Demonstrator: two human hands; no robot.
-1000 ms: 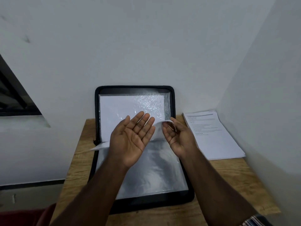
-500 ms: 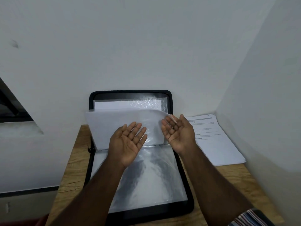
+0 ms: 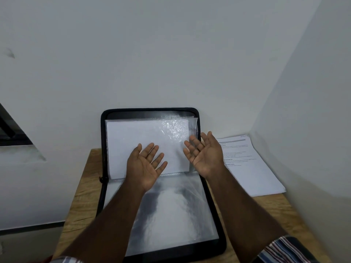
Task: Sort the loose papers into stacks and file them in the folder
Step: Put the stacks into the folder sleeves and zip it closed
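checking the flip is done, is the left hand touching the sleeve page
Cannot tell: in the head view the left hand overlaps the sleeve page, palm up, hiding any contact.

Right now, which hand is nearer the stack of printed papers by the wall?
Right. The right hand hovers open at the folder's right edge, just beside the paper stack. The left hand is over the folder's middle, farther away.

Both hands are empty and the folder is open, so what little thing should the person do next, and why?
Probably reach the right hand over to the stack of printed papers beside the folder and pick up the top sheet. Both hands hold nothing, palms up, left hand too, and the clear sleeve on the near half looks empty.
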